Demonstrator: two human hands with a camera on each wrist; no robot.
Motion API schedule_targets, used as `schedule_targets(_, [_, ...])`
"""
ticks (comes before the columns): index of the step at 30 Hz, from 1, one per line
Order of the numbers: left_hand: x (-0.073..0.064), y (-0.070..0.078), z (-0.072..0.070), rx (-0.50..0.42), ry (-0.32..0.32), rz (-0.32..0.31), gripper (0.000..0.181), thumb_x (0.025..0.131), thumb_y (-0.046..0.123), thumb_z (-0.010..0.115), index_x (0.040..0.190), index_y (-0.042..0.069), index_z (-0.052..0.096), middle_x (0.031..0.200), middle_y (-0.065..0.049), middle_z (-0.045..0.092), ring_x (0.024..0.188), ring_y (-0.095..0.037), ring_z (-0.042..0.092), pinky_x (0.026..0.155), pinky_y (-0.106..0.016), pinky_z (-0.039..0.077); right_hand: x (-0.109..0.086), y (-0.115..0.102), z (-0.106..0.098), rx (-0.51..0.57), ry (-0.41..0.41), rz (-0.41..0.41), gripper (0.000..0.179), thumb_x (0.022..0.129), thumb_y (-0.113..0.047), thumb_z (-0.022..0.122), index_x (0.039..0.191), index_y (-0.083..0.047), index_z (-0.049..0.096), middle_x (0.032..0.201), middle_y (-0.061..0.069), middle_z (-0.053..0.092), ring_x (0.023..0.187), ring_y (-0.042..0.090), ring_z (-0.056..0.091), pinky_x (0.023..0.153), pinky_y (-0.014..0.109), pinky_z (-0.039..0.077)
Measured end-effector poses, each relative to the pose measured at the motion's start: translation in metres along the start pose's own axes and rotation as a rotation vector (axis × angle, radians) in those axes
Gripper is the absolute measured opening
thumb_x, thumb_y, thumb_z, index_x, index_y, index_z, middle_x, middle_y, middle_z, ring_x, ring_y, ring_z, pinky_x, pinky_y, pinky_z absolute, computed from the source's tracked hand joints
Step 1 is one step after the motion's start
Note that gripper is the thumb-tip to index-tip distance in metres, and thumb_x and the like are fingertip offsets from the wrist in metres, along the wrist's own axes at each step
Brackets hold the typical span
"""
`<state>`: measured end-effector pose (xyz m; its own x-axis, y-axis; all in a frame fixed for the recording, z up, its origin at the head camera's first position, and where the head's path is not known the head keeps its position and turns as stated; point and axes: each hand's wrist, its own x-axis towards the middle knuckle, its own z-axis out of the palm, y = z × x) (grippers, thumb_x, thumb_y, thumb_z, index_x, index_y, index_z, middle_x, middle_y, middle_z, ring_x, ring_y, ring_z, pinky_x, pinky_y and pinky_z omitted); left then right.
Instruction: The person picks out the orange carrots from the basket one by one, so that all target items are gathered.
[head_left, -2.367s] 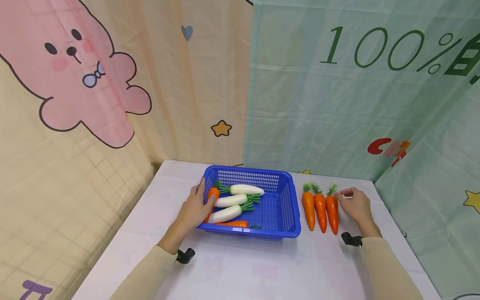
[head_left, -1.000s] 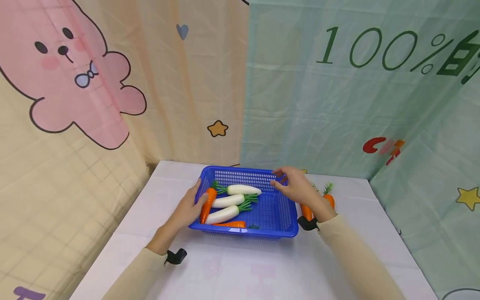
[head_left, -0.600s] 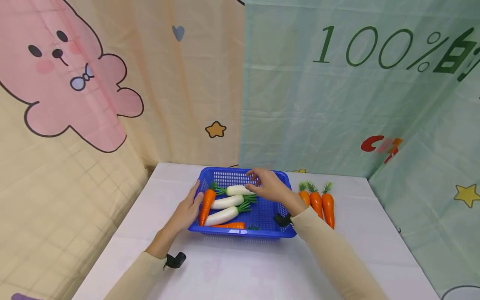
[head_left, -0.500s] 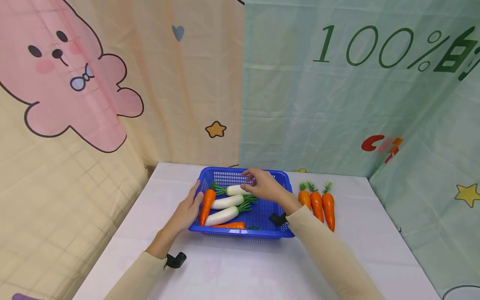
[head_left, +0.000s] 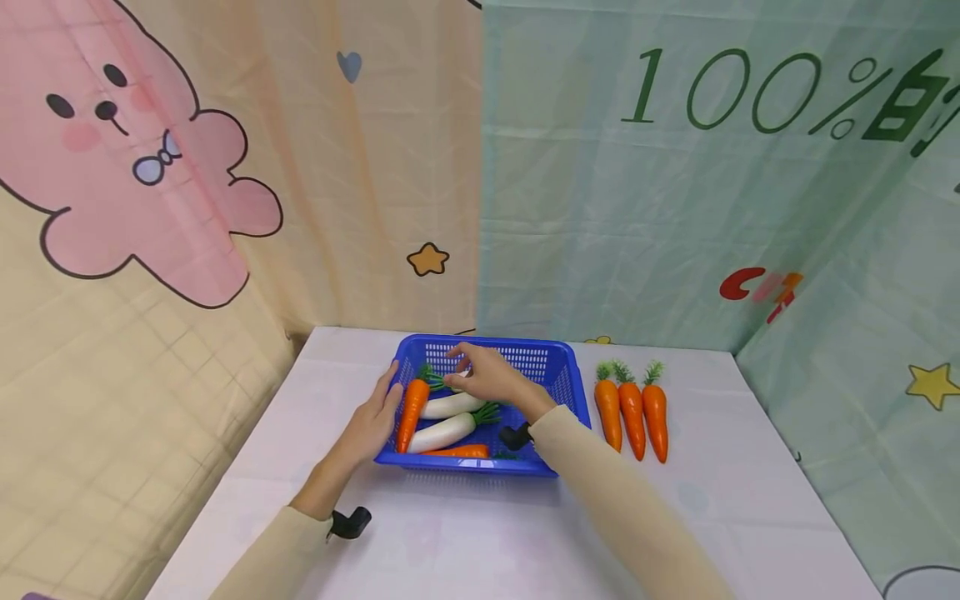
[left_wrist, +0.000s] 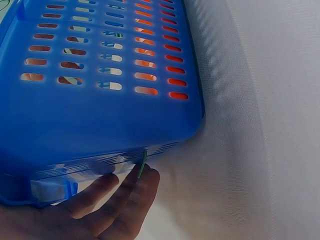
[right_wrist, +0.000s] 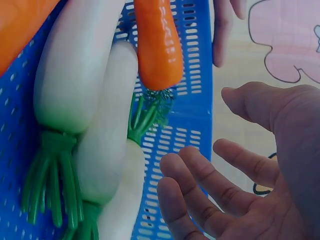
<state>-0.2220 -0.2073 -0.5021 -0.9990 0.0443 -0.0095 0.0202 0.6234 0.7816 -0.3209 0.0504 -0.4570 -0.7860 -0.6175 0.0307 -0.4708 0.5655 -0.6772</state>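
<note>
A blue perforated basket [head_left: 457,463] holds white radishes [head_left: 442,433] with green tops, an orange carrot [head_left: 412,415] along its left wall and another carrot [head_left: 465,451] by the front wall. My left hand [head_left: 367,425] holds the basket's left end, thumb at the rim and fingers outside. In the left wrist view, its fingers [left_wrist: 135,200] lie against the basket's underside edge. Over the back left of the basket is my right hand [head_left: 487,375], holding nothing and partly covering the rearmost radish. The right wrist view shows its fingers [right_wrist: 200,165] spread near the carrot's leafy top [right_wrist: 157,102].
Three carrots [head_left: 632,412] lie side by side on the white table [head_left: 480,533], right of the basket, leaves toward the back. Printed curtains [head_left: 600,208] enclose the table's back and sides.
My right hand has left the three carrots on the right and crossed leftward over the basket. My left hand stays at the basket's left end, its thumb drawn off the carrot there.
</note>
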Motion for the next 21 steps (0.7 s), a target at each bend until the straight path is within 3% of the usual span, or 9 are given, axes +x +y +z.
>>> schedule_targets(12, [-0.003, -0.002, -0.001, -0.015, 0.003, 0.001, 0.066, 0.128, 0.051, 0.025, 0.189, 0.026, 0.017, 0.188, -0.027, 0.035, 0.168, -0.063, 0.042, 0.137, -0.083, 0.030, 0.022, -0.013, 0.026, -0.024, -0.061, -0.015, 0.056, 0.114, -0.037, 0.076, 0.159, -0.005, 0.066, 0.135, 0.018, 0.083, 0.123, 0.034, 0.080, 0.112, 0.051, 0.068])
schedule_targets(16, [-0.003, -0.003, -0.001, -0.019, 0.005, 0.004, 0.067, 0.128, 0.053, 0.024, 0.189, 0.026, 0.018, 0.188, -0.027, 0.036, 0.166, -0.064, 0.043, 0.137, -0.084, 0.031, 0.026, -0.014, 0.034, -0.014, -0.082, -0.012, 0.055, 0.113, -0.038, 0.077, 0.158, -0.007, 0.067, 0.136, 0.017, 0.082, 0.120, 0.031, 0.079, 0.106, 0.045, 0.070])
schedule_targets(21, [-0.003, -0.002, 0.000, -0.013, 0.009, 0.007, 0.068, 0.128, 0.055, 0.023, 0.189, 0.026, 0.018, 0.188, -0.027, 0.035, 0.166, -0.064, 0.044, 0.137, -0.084, 0.031, 0.030, -0.014, 0.041, -0.038, -0.095, -0.012, 0.054, 0.113, -0.043, 0.077, 0.156, -0.010, 0.069, 0.126, 0.013, 0.083, 0.106, 0.023, 0.076, 0.094, 0.034, 0.067])
